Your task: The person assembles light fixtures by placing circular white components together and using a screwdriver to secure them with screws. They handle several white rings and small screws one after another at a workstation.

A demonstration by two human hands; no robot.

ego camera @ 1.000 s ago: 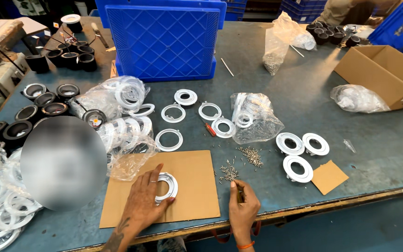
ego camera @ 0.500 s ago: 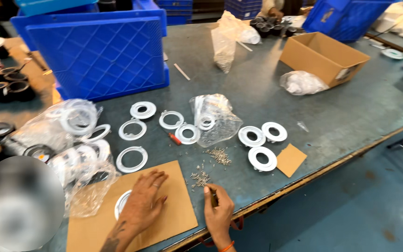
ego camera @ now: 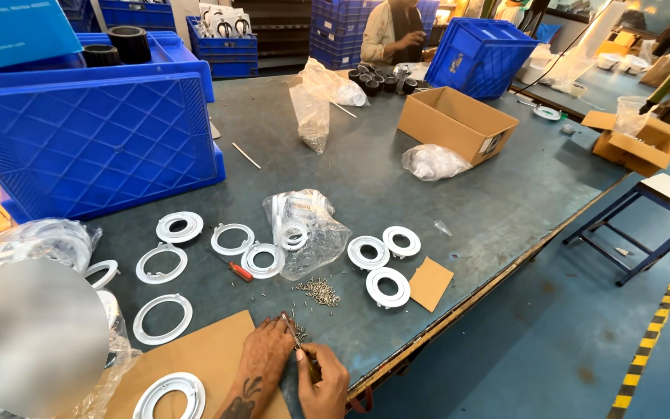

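My left hand [ego camera: 261, 361] lies at the right edge of a brown cardboard sheet [ego camera: 195, 357], its fingertips pinched on the tip of a thin metal tool [ego camera: 292, 332]. My right hand [ego camera: 323, 382] grips that tool's lower end at the table's front edge. Whether a screw sits at the tip is too small to tell. A white plastic ring [ego camera: 168, 394] rests on the cardboard left of my left hand, untouched. A small pile of screws [ego camera: 318, 291] lies just beyond both hands.
White rings [ego camera: 233, 238] and ring housings [ego camera: 388, 287] are spread over the grey table, with a red-handled screwdriver [ego camera: 238, 271], a clear bag [ego camera: 304, 233], a blue crate [ego camera: 91, 140] and a cardboard box [ego camera: 455, 122]. Another person [ego camera: 397, 31] works at the far end.
My left hand has come off the white ring and moved right to the tool's tip. My head has lifted, showing more of the far table and floor.
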